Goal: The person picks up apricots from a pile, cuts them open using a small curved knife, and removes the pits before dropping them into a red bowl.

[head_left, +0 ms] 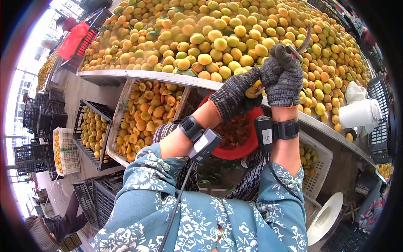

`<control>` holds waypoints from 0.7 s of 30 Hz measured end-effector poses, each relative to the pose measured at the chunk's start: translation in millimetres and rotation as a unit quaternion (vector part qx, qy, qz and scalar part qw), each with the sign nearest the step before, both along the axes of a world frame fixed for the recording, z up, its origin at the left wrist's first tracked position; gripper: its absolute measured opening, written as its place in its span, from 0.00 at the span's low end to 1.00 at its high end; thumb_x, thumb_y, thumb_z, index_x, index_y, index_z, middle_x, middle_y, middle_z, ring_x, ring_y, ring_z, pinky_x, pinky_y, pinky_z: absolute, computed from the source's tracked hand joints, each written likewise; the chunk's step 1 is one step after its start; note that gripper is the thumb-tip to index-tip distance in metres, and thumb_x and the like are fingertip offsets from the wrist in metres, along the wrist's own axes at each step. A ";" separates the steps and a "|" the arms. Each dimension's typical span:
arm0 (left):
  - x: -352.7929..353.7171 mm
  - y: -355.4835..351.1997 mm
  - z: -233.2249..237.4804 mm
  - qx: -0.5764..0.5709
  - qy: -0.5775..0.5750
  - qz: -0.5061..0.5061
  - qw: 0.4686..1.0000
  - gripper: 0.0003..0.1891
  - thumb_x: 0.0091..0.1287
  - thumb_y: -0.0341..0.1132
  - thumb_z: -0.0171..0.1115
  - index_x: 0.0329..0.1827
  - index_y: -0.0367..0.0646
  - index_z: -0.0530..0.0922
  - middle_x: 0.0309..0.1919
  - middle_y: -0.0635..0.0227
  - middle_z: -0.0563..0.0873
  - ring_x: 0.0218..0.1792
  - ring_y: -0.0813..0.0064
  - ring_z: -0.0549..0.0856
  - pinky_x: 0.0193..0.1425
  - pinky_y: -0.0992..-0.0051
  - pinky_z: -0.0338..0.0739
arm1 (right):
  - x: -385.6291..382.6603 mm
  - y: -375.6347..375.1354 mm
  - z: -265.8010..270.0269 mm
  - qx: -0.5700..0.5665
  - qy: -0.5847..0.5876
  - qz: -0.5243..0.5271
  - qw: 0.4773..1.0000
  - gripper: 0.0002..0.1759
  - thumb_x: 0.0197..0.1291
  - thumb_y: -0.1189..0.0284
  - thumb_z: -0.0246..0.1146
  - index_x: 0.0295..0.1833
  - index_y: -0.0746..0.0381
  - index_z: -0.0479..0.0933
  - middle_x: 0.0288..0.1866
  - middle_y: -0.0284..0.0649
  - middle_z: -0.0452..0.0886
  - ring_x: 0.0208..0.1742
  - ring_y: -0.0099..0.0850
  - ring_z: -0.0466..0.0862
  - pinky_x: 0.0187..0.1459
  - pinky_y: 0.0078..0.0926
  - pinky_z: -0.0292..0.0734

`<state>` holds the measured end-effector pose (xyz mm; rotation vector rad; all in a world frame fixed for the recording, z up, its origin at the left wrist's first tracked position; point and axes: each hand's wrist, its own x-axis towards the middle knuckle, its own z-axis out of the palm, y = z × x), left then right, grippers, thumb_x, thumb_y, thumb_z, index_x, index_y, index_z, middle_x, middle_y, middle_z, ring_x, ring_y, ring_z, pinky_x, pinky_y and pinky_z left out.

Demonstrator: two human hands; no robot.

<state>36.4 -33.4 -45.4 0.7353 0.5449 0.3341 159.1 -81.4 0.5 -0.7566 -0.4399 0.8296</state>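
Gripping apricot (252, 91) in left hand (235, 94), fingers curled round it, near red basin (235, 155) of orange-brown pieces. Clutching curved knife (307, 40) in closed fingers of right hand (287, 84). Could nick glove through knife slip; could drop fruit through loose grip. Note halved apricots (157, 112) in pale crate (119, 110), whole ones in black crate (99, 106).

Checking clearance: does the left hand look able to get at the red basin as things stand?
Probably yes: the left hand looks close above the red basin, and nothing visible blocks the way down, though the hand seems busy with a fruit.
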 end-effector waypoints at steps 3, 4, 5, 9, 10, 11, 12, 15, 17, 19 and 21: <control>7.4 2.3 -15.9 0.493 -0.132 0.105 0.854 0.12 0.66 0.44 0.62 0.45 0.46 0.77 0.31 0.67 0.84 0.26 0.75 0.83 0.27 0.78 0.77 | -0.6 1.5 -0.3 0.028 -0.021 0.040 0.999 0.08 0.58 0.67 0.68 0.36 0.59 0.78 0.16 0.27 0.66 0.12 0.20 0.64 0.14 0.19 0.57; 7.0 2.7 -16.7 0.492 -0.132 0.105 0.854 0.12 0.66 0.44 0.62 0.45 0.46 0.77 0.31 0.67 0.84 0.26 0.75 0.83 0.27 0.78 0.77 | -2.3 2.1 1.3 0.028 -0.032 0.043 0.998 0.08 0.58 0.67 0.68 0.36 0.59 0.78 0.16 0.27 0.67 0.12 0.20 0.65 0.15 0.19 0.58; 6.5 2.7 -17.8 0.502 -0.105 0.087 0.854 0.12 0.63 0.38 0.63 0.45 0.45 0.77 0.33 0.65 0.84 0.30 0.69 0.84 0.32 0.74 0.78 | -4.3 2.4 2.4 0.028 -0.043 0.046 0.998 0.08 0.58 0.68 0.68 0.36 0.59 0.78 0.16 0.27 0.68 0.13 0.20 0.66 0.15 0.18 0.59; 1.1 5.5 -16.3 0.492 -0.015 0.057 0.869 0.17 0.52 0.27 0.63 0.46 0.41 0.76 0.36 0.56 0.84 0.39 0.51 0.83 0.44 0.63 0.77 | -18.6 5.2 4.9 -0.008 -0.229 -0.080 0.970 0.08 0.58 0.68 0.68 0.36 0.60 0.79 0.17 0.26 0.69 0.14 0.18 0.67 0.16 0.16 0.60; -0.6 5.7 -17.2 0.492 -0.015 0.057 0.869 0.17 0.52 0.27 0.63 0.46 0.41 0.76 0.36 0.56 0.84 0.39 0.51 0.83 0.44 0.63 0.77 | -20.0 4.6 7.1 -0.011 -0.190 -0.051 0.980 0.06 0.57 0.73 0.68 0.38 0.62 0.80 0.26 0.29 0.75 0.24 0.19 0.73 0.26 0.15 0.67; -2.6 5.7 -19.1 0.495 0.017 0.034 0.868 0.16 0.52 0.27 0.63 0.46 0.41 0.77 0.36 0.55 0.84 0.40 0.49 0.83 0.43 0.63 0.77 | -21.4 3.5 9.2 -0.015 -0.151 -0.022 0.988 0.05 0.56 0.78 0.67 0.39 0.65 0.81 0.34 0.32 0.82 0.34 0.20 0.80 0.36 0.14 0.74; -4.3 5.7 -19.9 0.498 0.048 0.010 0.866 0.15 0.53 0.27 0.63 0.45 0.42 0.77 0.35 0.53 0.84 0.40 0.48 0.83 0.43 0.62 0.78 | -26.3 -0.9 10.8 -0.071 -0.297 -0.074 0.949 0.04 0.55 0.78 0.67 0.38 0.64 0.82 0.34 0.30 0.83 0.33 0.19 0.79 0.36 0.16 0.74; -12.6 0.3 -9.1 0.630 0.020 0.037 0.776 0.14 0.52 0.27 0.63 0.43 0.42 0.78 0.34 0.54 0.84 0.39 0.49 0.83 0.42 0.63 0.78 | -30.1 -1.2 10.3 0.003 -0.128 0.053 0.990 0.05 0.53 0.78 0.68 0.36 0.64 0.82 0.32 0.29 0.83 0.32 0.19 0.80 0.38 0.17 0.75; -5.7 4.2 -30.1 0.581 -0.024 0.038 0.812 0.14 0.52 0.27 0.63 0.43 0.41 0.78 0.33 0.55 0.84 0.38 0.50 0.83 0.42 0.63 0.78 | -43.4 1.0 13.5 0.012 -0.194 0.011 0.981 0.07 0.51 0.77 0.70 0.36 0.63 0.81 0.29 0.28 0.83 0.31 0.19 0.80 0.37 0.18 0.75; -2.5 5.0 -34.1 0.530 -0.071 0.040 0.844 0.14 0.51 0.27 0.63 0.43 0.41 0.78 0.32 0.56 0.85 0.38 0.51 0.83 0.42 0.64 0.78 | -46.0 4.2 10.1 0.008 -0.291 -0.028 0.956 0.07 0.51 0.76 0.71 0.36 0.64 0.81 0.29 0.29 0.83 0.30 0.18 0.79 0.35 0.19 0.74; -2.4 5.8 -34.4 0.452 -0.066 0.049 0.888 0.14 0.51 0.27 0.63 0.43 0.40 0.78 0.33 0.56 0.85 0.38 0.52 0.83 0.43 0.64 0.78 | -51.0 -2.8 15.5 -0.055 -0.295 -0.002 0.954 0.07 0.53 0.76 0.70 0.36 0.65 0.80 0.27 0.32 0.82 0.29 0.18 0.78 0.35 0.20 0.74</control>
